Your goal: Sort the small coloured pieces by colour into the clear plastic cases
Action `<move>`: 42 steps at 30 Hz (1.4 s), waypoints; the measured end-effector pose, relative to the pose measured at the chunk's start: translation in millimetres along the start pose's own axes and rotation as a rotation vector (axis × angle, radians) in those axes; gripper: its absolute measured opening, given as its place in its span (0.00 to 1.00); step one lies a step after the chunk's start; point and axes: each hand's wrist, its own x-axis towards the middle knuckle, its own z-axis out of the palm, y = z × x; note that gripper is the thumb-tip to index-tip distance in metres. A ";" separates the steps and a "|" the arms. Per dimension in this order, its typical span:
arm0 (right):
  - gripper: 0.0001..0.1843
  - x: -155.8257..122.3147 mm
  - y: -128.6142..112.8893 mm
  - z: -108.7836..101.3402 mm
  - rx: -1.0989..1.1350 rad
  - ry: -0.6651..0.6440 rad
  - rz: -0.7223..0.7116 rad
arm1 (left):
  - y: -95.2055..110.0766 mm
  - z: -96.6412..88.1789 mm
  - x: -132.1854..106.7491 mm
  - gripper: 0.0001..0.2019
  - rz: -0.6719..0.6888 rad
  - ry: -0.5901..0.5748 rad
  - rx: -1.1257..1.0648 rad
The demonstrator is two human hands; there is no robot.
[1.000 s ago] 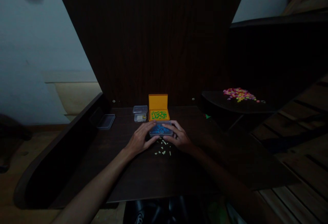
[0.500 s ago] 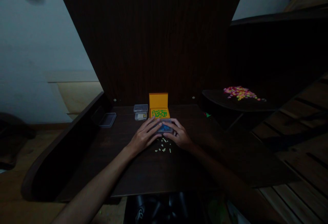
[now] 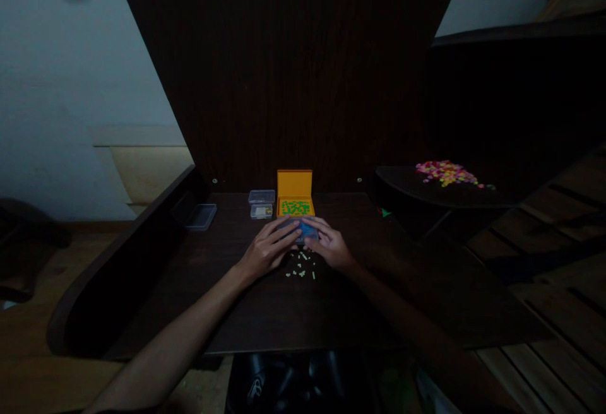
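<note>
Between both hands is a small clear plastic box (image 3: 307, 231) with blue pieces inside, largely covered by fingers. My left hand (image 3: 269, 247) grips its left side, fingers laid over the top. On the right side, my right hand (image 3: 332, 248) holds it with the thumb at the near edge. Several small pale pieces (image 3: 302, 270) lie scattered on the dark desk just in front of the box. Right behind it stands an open yellow box (image 3: 294, 182) with many green pieces (image 3: 295, 207) in its base.
An open clear case (image 3: 261, 211) with small contents sits left of the yellow box. Farther left lies a clear tray (image 3: 201, 217). A heap of pink, red and yellow pieces (image 3: 447, 173) rests on the right corner shelf (image 3: 407, 187), with a small green item (image 3: 384, 212) below.
Both hands stay on the clear box, and my right fingers and thumb have shifted slightly on it. The whole view has moved a little.
</note>
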 end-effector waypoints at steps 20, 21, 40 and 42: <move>0.24 3.4 -3.3 -1.1 0.155 -0.001 0.122 | -2.1 7.4 -0.3 0.21 -0.085 0.013 -0.100; 0.24 3.2 -2.2 -1.5 0.159 -0.003 0.126 | -1.6 7.4 -0.1 0.20 -0.083 0.017 -0.093; 0.23 4.3 4.4 -1.5 0.219 0.044 0.177 | -0.3 5.4 2.1 0.19 -0.045 -0.006 -0.049; 0.23 4.4 4.4 -1.5 0.231 0.040 0.178 | -0.3 5.2 2.2 0.19 -0.039 -0.010 -0.045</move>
